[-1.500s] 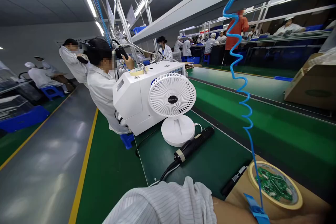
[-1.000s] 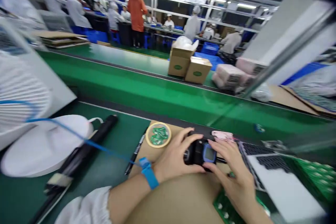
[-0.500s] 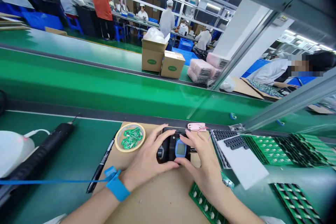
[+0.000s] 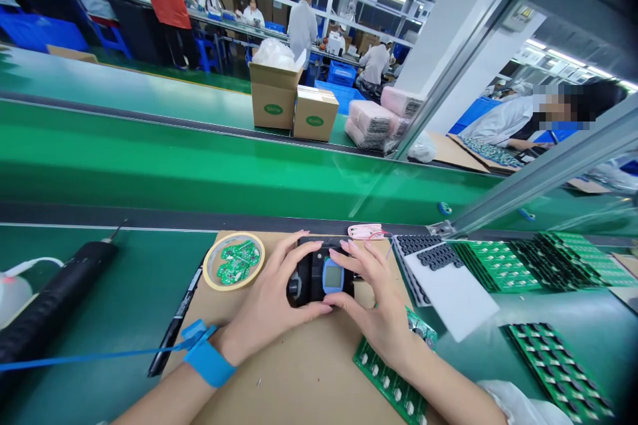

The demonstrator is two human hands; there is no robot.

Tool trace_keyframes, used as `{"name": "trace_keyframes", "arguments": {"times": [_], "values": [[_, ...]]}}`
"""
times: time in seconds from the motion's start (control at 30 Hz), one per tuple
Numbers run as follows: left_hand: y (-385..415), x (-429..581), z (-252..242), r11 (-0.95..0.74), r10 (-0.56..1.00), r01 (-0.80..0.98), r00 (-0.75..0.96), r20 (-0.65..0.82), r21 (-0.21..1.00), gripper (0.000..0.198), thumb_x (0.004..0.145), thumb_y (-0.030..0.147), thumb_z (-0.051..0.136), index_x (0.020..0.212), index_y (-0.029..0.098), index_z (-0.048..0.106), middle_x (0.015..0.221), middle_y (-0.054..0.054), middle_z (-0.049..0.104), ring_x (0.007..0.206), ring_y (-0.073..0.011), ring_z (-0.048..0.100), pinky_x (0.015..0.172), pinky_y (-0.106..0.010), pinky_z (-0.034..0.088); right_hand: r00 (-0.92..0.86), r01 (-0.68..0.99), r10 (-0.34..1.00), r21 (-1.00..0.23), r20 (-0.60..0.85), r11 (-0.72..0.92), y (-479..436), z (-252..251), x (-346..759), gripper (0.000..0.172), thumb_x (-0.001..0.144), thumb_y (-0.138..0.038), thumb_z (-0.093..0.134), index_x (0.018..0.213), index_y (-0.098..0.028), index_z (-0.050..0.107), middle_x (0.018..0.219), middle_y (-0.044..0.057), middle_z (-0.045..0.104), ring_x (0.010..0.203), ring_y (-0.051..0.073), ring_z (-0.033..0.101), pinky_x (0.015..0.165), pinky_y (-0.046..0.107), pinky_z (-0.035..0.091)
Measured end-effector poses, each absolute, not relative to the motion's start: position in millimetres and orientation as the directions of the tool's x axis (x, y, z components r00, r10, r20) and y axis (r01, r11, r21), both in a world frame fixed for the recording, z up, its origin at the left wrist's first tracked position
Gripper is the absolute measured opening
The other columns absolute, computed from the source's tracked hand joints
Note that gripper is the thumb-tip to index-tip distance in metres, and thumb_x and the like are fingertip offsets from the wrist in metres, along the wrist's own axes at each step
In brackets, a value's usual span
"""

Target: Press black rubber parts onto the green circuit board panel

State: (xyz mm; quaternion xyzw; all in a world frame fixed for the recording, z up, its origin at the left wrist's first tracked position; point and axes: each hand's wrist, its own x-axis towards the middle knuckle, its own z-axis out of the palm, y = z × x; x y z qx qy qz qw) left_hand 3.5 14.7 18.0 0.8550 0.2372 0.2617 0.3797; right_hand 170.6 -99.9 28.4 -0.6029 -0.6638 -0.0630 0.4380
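a black plastic handheld device (image 4: 310, 285) with a small blue-framed screen (image 4: 333, 275) sits at lower centre on a cardboard sheet (image 4: 299, 378). it looks light and stiff, best held by its sides. the left hand (image 4: 262, 309) and right hand (image 4: 371, 305) cup it, fingers (image 4: 351, 264) curved and spread around its edges. a round dish of green circuit boards (image 4: 233, 261) lies just left.
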Motion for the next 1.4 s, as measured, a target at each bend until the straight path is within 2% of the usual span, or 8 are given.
{"name": "trace_keyframes", "arguments": {"times": [0.2,0.37,0.53,0.63,0.77,0.9,1.2,1.4], "values": [[14.4,3.0,17.0,-0.593,0.602,0.200,0.753,0.265,0.780,0.072,0.079,0.032,0.080,0.138,0.040,0.039,0.151,-0.004,0.033,0.139,-0.0291,0.041,0.115,-0.048,0.040,0.087,0.864,0.753,-0.425,0.652,0.269,-99.6,30.7,170.8,0.068,0.096,-0.026,0.068,0.152,-0.027,0.029,0.117,0.007,0.071,0.121,0.027,0.062,0.113,0.054,0.039],[15.3,1.8,16.2,-0.588,0.607,0.212,0.753,0.253,0.781,0.073,0.079,0.031,0.079,0.139,0.041,0.039,0.152,-0.003,0.033,0.140,-0.0293,0.040,0.115,-0.048,0.040,0.085,0.882,0.755,-0.402,0.650,0.246,-99.2,35.3,169.4,0.062,0.101,-0.033,0.060,0.153,-0.027,0.028,0.120,0.006,0.070,0.124,0.025,0.059,0.113,0.050,0.037],[15.2,3.0,16.9,-0.612,0.597,0.202,0.752,0.279,0.764,0.070,0.081,0.029,0.077,0.139,0.039,0.039,0.151,-0.003,0.034,0.140,-0.0294,0.039,0.116,-0.047,0.039,0.061,0.889,0.753,-0.379,0.655,0.258,-95.5,34.3,168.3,0.062,0.102,-0.034,0.057,0.155,-0.030,0.024,0.124,0.006,0.068,0.124,0.025,0.059,0.108,0.049,0.040],[13.9,5.9,16.2,-0.627,0.603,0.190,0.732,0.317,0.755,0.065,0.082,0.024,0.075,0.136,0.035,0.041,0.149,-0.005,0.037,0.140,-0.0295,0.040,0.114,-0.047,0.041,0.090,0.873,0.762,-0.419,0.641,0.250,-92.5,30.0,168.3,0.069,0.099,-0.029,0.063,0.155,-0.031,0.023,0.123,0.005,0.069,0.122,0.025,0.060,0.105,0.046,0.042],[12.4,8.5,13.7,-0.628,0.617,0.167,0.701,0.356,0.760,0.065,0.081,0.022,0.077,0.135,0.033,0.043,0.146,-0.006,0.039,0.138,-0.0296,0.042,0.113,-0.047,0.042,0.120,0.861,0.782,-0.457,0.612,0.225,-91.1,29.6,168.1,0.086,0.090,-0.019,0.074,0.156,-0.033,0.021,0.119,0.002,0.071,0.119,0.024,0.062,0.101,0.041,0.043],[13.0,9.5,12.4,-0.630,0.614,0.162,0.702,0.360,0.759,0.066,0.081,0.022,0.079,0.136,0.033,0.043,0.146,-0.007,0.039,0.141,-0.0290,0.039,0.114,-0.049,0.040,0.145,0.859,0.784,-0.470,0.604,0.203,-92.0,32.8,167.7,0.092,0.086,-0.014,0.078,0.156,-0.034,0.022,0.119,0.002,0.071,0.114,0.023,0.065,0.094,0.036,0.045],[15.6,10.4,11.6,-0.670,0.593,0.166,0.706,0.387,0.724,0.069,0.078,0.028,0.082,0.136,0.032,0.043,0.144,-0.008,0.041,0.141,-0.0295,0.040,0.112,-0.048,0.043,0.170,0.834,0.799,-0.517,0.576,0.195,-93.5,37.5,167.8,0.090,0.082,-0.010,0.081,0.151,-0.035,0.029,0.122,0.000,0.070,0.110,0.019,0.067,0.091,0.033,0.040],[15.3,10.8,11.5,-0.671,0.590,0.153,0.703,0.398,0.725,0.067,0.080,0.030,0.080,0.136,0.032,0.044,0.146,-0.008,0.039,0.142,-0.0302,0.037,0.112,-0.049,0.042,0.166,0.859,0.808,-0.485,0.565,0.163,-94.1,36.6,167.1,0.081,0.087,-0.018,0.080,0.150,-0.033,0.032,0.121,0.001,0.071,0.113,0.019,0.065,0.091,0.033,0.039]]}}
